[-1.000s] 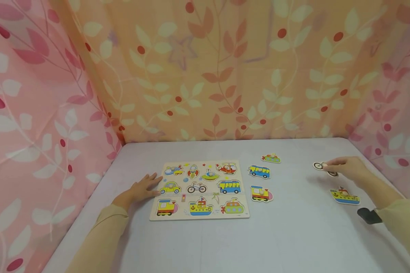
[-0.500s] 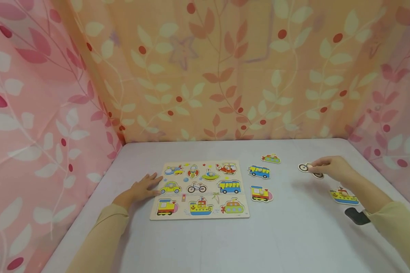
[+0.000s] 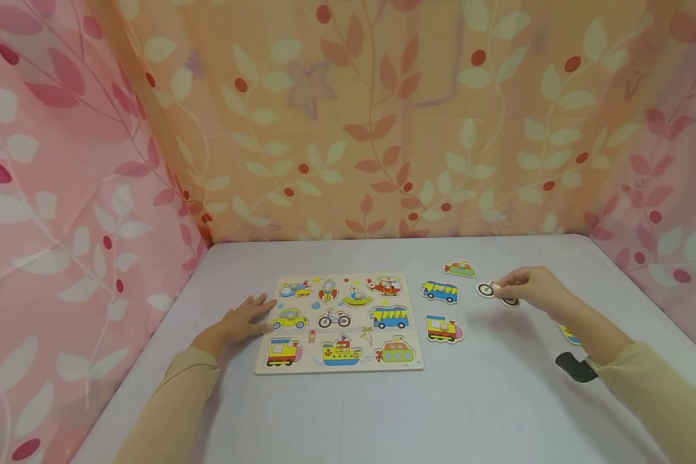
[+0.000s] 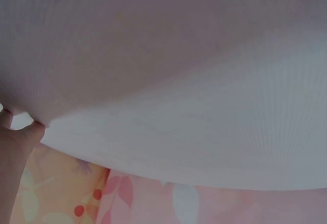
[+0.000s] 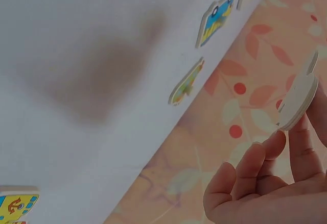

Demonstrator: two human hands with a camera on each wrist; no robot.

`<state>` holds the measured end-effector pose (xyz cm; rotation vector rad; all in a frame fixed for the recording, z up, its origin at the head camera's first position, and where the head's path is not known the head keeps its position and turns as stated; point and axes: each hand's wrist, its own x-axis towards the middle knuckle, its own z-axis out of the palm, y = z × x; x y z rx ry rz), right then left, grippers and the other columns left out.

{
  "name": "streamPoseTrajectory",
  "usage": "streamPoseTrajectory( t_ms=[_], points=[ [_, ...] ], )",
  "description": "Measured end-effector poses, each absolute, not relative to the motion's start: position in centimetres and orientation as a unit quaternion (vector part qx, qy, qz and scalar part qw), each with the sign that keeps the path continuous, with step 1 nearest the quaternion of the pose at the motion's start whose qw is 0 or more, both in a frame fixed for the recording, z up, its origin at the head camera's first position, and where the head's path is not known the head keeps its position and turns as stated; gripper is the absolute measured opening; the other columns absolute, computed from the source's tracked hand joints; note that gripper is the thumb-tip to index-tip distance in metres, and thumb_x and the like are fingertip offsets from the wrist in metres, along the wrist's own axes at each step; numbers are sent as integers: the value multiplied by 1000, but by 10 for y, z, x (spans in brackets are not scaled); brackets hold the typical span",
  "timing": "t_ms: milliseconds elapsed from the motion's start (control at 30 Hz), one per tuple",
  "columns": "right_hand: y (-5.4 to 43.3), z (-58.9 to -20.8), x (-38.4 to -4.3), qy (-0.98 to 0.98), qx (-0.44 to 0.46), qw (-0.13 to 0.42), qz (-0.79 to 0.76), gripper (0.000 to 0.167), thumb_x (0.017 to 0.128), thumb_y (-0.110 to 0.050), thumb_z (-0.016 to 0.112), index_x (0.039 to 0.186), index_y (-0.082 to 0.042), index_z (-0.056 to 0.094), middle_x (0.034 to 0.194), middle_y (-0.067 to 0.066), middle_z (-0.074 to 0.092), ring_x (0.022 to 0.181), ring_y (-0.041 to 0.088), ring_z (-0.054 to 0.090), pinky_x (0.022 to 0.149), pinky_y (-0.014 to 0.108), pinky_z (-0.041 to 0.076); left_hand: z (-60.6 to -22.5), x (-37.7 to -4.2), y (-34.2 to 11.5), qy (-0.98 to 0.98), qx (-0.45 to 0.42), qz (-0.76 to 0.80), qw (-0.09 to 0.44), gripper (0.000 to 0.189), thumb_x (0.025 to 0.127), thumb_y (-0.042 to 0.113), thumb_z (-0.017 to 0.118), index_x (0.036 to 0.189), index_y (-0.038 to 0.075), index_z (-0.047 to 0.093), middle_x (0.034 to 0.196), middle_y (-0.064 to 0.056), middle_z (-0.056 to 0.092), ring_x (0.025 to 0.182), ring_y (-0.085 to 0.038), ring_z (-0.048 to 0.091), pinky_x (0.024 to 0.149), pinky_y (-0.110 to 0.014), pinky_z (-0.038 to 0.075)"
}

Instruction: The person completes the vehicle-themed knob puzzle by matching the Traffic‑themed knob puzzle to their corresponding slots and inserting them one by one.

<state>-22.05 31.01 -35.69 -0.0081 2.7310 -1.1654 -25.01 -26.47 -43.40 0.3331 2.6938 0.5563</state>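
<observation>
My right hand [image 3: 533,288] pinches a wooden bicycle puzzle piece [image 3: 486,290] and holds it above the table, right of the bus piece. In the right wrist view the pale back of the bicycle piece [image 5: 299,99] shows above the fingertips. My left hand [image 3: 243,320] rests with spread fingers at the left edge of the wooden puzzle board [image 3: 339,372]. Plane, rocket, saucer, helicopter and car pieces with knobs sit in the board. Printed pictures of a bicycle, bus, train, ship and submarine show in its other places.
Right of the board lie a submarine piece [image 3: 460,269], a bus piece [image 3: 439,292] and a train piece [image 3: 443,329]. A ship piece [image 3: 570,334] is partly hidden behind my right forearm. A black object [image 3: 577,368] hangs at the right wrist. Flowered curtains [image 3: 336,129] surround the white table [image 3: 383,419].
My right hand has carried the bicycle piece leftward toward the bus piece. The forearm now covers most of the ship piece. My left hand and the board have stayed put.
</observation>
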Motion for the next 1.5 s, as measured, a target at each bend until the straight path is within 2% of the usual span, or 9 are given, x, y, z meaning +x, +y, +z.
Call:
streamPoseTrajectory(
  t_ms=[167,400,667,900,1233,1500],
  points=[
    [291,-357,-220,912,-12,96,-399,41,87,-27,74,109,7,67,86,4,67,83,23,56,76,41,46,-432,-248,-264,953,129,209,178,74,93,43,62,152,10,32,159,-22,15,144,-46,1,107,-72,1],
    [268,-360,-222,911,-16,97,-399,36,86,-25,75,106,4,68,88,7,65,86,24,53,75,41,46,-430,-247,-262,952,129,209,181,75,93,43,61,152,10,31,159,-22,14,144,-46,0,107,-71,1],
    [243,-363,-225,911,-33,88,-402,31,84,-23,77,102,2,70,89,8,57,92,27,47,68,33,42,-430,-248,-261,953,122,208,185,75,93,44,61,153,11,30,160,-21,13,145,-45,-1,108,-70,-1],
    [223,-367,-231,907,-51,77,-410,24,83,-19,78,96,0,72,83,6,54,84,23,46,62,31,40,-431,-250,-265,953,124,203,186,76,93,45,61,153,11,29,160,-21,13,145,-45,-1,108,-71,-1],
    [192,-378,-237,904,-55,82,-416,18,83,-17,79,93,-3,72,95,9,57,88,24,47,64,30,42,-432,-249,-265,954,115,200,192,77,92,45,61,153,12,29,160,-21,13,145,-45,-2,108,-71,-1],
    [168,-384,-241,900,-61,86,-423,17,81,-16,80,92,-4,74,94,9,56,87,24,47,63,30,40,-432,-250,-264,954,117,199,192,77,92,45,61,153,11,29,159,-21,13,144,-46,-2,107,-71,-1]
  ],
)
